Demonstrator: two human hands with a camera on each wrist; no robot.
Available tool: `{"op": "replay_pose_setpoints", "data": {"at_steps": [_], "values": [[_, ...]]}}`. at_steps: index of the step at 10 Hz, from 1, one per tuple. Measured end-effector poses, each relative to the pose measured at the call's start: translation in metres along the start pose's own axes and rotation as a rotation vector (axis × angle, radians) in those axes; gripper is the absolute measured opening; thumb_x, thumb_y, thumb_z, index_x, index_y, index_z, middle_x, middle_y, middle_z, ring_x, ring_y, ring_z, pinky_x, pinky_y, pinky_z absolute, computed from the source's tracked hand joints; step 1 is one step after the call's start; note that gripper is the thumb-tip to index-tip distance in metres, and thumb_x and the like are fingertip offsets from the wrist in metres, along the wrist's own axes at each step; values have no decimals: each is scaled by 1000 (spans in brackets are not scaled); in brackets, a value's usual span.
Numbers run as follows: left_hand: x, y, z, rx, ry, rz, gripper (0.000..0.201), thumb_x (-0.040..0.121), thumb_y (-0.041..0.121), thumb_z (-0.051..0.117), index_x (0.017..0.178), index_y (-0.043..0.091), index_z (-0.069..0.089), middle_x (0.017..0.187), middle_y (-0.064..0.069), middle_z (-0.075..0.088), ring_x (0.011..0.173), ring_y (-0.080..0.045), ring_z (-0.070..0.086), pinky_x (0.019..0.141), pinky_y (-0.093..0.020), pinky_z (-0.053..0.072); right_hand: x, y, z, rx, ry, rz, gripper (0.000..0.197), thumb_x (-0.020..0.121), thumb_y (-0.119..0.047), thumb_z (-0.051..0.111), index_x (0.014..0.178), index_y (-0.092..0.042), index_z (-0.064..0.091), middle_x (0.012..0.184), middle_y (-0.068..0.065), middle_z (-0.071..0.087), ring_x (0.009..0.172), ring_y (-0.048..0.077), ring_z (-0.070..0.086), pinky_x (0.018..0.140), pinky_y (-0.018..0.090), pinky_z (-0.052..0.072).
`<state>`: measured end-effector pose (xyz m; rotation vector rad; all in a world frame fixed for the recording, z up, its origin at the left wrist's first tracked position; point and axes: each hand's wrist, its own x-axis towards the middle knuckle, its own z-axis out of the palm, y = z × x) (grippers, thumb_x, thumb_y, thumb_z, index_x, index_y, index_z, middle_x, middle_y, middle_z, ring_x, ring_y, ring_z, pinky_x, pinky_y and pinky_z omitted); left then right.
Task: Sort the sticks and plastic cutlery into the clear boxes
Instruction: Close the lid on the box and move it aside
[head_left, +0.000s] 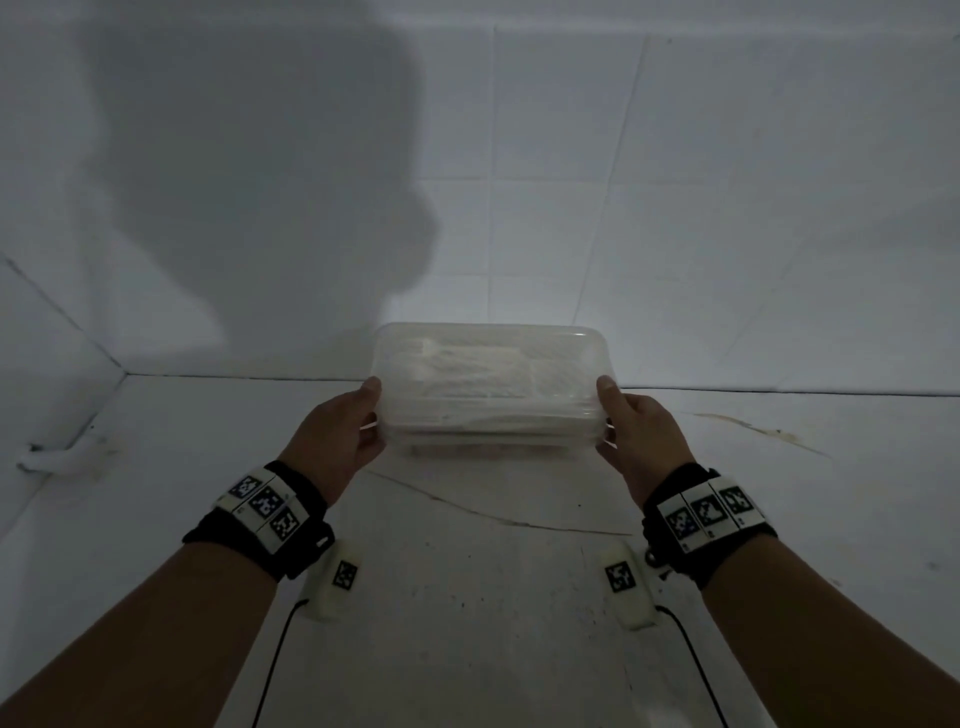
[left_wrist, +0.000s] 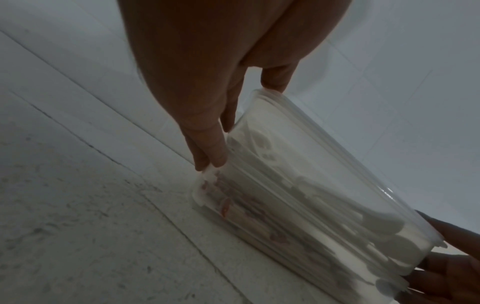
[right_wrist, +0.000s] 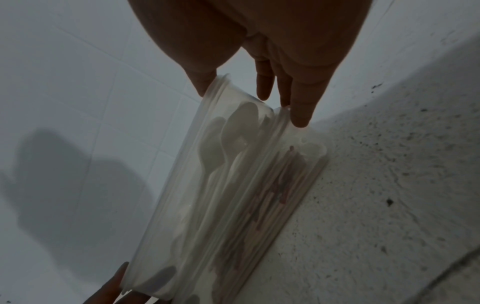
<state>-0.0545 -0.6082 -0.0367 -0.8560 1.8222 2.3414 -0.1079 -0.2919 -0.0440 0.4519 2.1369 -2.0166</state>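
Observation:
Two clear lidded boxes are stacked on the white surface near the back wall. The upper box holds white plastic spoons. In the lower box lie wooden sticks. My left hand grips the stack's left end, thumb on the top rim and fingers down the side. At the right end my right hand grips the same way. The left wrist view shows my left hand against the box end, the spoons and the sticks. My right hand shows in its own wrist view.
A white tiled wall rises right behind the stack, with a second wall meeting it at the left corner. A thin crack runs across the speckled surface in front of the boxes. A small white fitting sits at the left wall's foot.

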Motion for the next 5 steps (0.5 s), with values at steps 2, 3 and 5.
{"op": "replay_pose_setpoints", "data": {"at_steps": [2, 3, 5], "values": [[5, -3, -8, -2, -12, -11, 28, 93, 42, 65, 108, 18, 70, 112, -9, 71, 98, -23, 69, 101, -40, 50, 3, 4, -2, 18, -23, 26, 67, 70, -69, 71, 105, -12, 71, 104, 9, 76, 99, 28, 73, 90, 53, 58], [1, -4, -8, 11, -7, -6, 34, 93, 44, 65, 114, 18, 68, 118, -10, 70, 103, -25, 67, 102, -42, 49, -2, 1, -2, 17, -37, 27, 67, 72, -68, 71, 106, -11, 70, 106, 8, 76, 99, 25, 74, 90, 47, 59], [-14, 2, -12, 234, 71, 92, 44, 89, 56, 63, 114, 19, 64, 112, -1, 66, 107, -21, 62, 98, -46, 52, -24, -9, -7, -112, 54, 21, 74, 80, -70, 58, 117, -6, 61, 113, 27, 60, 108, 41, 61, 99, 57, 51]]}}
